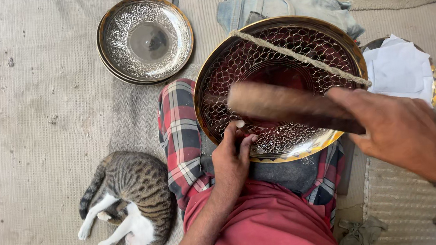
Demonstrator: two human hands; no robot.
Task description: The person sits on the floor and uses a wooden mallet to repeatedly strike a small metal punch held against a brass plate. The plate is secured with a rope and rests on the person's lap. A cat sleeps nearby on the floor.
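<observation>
**Metal, wood and cloth**

The large tray [279,86] is glossy brass-coloured metal, its face chased in a netted pattern. The smaller plates [145,39] are shiny, ornate metal. The mallet [281,105] looks like matt wood; the cord [297,57] is rough fibre. The mat [30,131] is coarse woven cloth, the sheet [398,68] white paper.

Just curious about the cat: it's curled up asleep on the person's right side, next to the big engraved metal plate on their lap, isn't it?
Not quite. The head view shows the cat lying on the person's left side, beyond the left hand, not the right. The rest holds: it is curled up near the big engraved plate on the lap.
</observation>
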